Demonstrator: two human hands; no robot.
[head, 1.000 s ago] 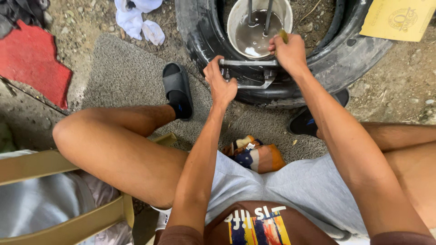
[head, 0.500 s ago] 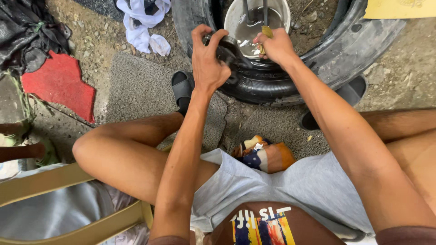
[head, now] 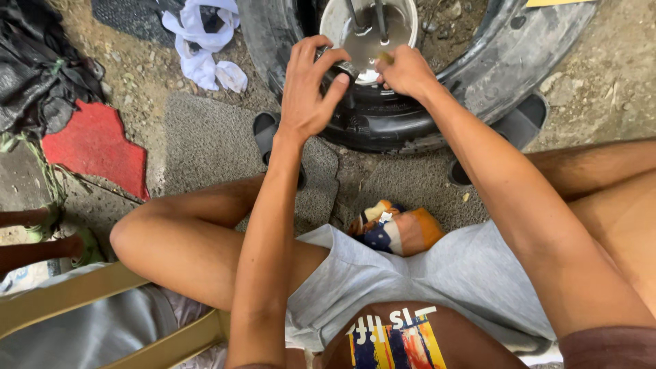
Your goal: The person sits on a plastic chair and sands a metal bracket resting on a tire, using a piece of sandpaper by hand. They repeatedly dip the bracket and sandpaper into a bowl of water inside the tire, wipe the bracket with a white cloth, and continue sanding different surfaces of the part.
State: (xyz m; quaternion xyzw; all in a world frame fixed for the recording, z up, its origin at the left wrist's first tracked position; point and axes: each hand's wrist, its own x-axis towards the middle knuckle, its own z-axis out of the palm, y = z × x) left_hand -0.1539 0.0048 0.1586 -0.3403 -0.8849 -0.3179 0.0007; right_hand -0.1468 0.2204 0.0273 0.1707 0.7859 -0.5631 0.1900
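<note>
1. A seated person leans over a black tyre (head: 492,75) lying flat on the gravel ground (head: 608,102), both feet in dark sandals (head: 263,133) pressed against its near edge.
2. The left hand (head: 307,96) curls over the tyre's inner rim (head: 369,113), fingers bent around it and thumb stretched towards the other hand.
3. The right hand (head: 403,68) is closed in a pinch on a small yellowish piece (head: 387,59); what the piece is cannot be told.
4. A metal bowl (head: 369,27) with two metal tools (head: 365,17) standing in it sits in the tyre's middle, touching both hands' working spot.
5. By my reading, the step in hand is work at the inner rim; the next move calls for a steady left grip while the pinched piece is guided.
6. A white rag (head: 201,41) and a red sheet (head: 96,147) lie to the left.
</note>
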